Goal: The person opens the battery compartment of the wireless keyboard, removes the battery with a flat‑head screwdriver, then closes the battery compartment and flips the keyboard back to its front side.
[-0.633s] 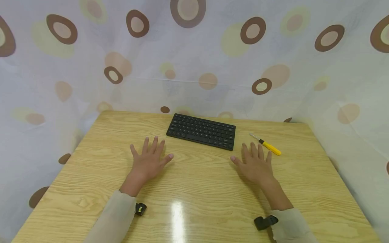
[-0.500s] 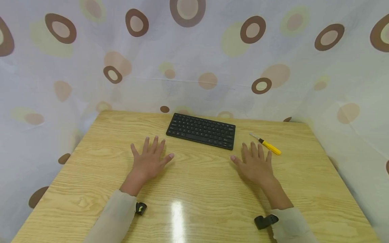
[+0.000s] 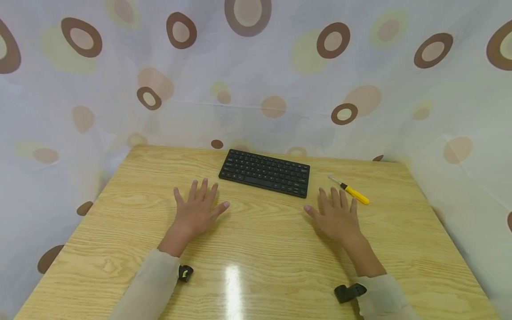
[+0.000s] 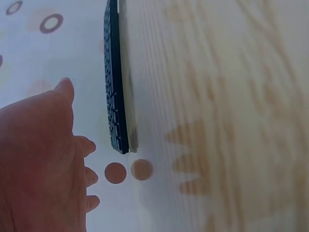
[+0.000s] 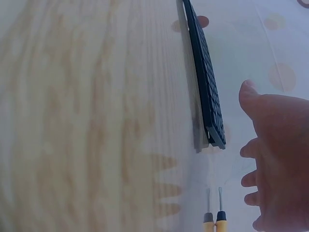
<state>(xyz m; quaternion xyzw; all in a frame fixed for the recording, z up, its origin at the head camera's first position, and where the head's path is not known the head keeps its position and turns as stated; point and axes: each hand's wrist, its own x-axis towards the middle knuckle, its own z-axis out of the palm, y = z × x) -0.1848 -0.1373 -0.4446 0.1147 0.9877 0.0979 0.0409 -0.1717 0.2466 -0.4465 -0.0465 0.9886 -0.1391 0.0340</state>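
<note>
A black keyboard (image 3: 265, 173) lies slightly askew toward the back of the wooden table. To its right is a screwdriver (image 3: 356, 194) with a yellow handle, its metal tip pointing back and left. My left hand (image 3: 194, 216) is held palm down with spread fingers, left of and in front of the keyboard. My right hand (image 3: 337, 218) mirrors it on the other side, fingertips close to the screwdriver. Neither hand holds anything. Both wrist views show the hands raised above the tabletop, with the keyboard's edge (image 4: 116, 87) beyond the left thumb.
The glossy wooden table (image 3: 260, 240) mirrors the fingers in both wrist views. A pale curtain (image 3: 248, 71) with brown and beige ovals hangs behind the table and along its sides. A black strap device (image 3: 350, 293) sits at the right cuff, another (image 3: 185, 273) at the left.
</note>
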